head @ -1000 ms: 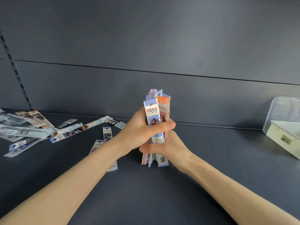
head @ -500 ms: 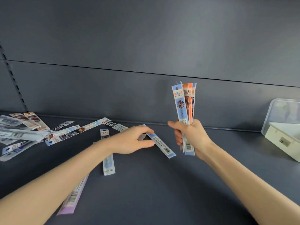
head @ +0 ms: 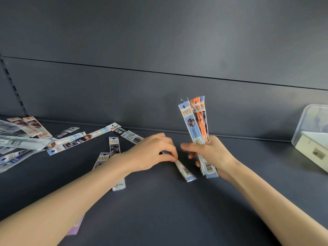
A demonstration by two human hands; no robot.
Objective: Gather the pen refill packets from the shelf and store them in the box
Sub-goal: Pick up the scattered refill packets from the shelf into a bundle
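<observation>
My right hand [head: 213, 153] holds an upright bundle of pen refill packets [head: 195, 121], blue and orange, just right of the shelf's middle. My left hand [head: 152, 151] pinches one blue packet [head: 185, 172] at its upper end; the packet's lower end points toward the bundle's base. More packets lie flat on the dark shelf: one upright strip [head: 113, 144] under my left wrist, a long one [head: 78, 141] and a heap [head: 19, 139] at the far left. The clear plastic box [head: 312, 125] sits at the right edge.
A cream-coloured block [head: 314, 151] leans out of the box at the right. The shelf's dark back wall [head: 159, 96] rises just behind the hands. A purple packet [head: 76, 226] shows under my left forearm.
Both hands held the bundle a second ago. The left hand then let go, reached down to the shelf and took one blue packet, and now draws it toward the bundle in the right hand.
</observation>
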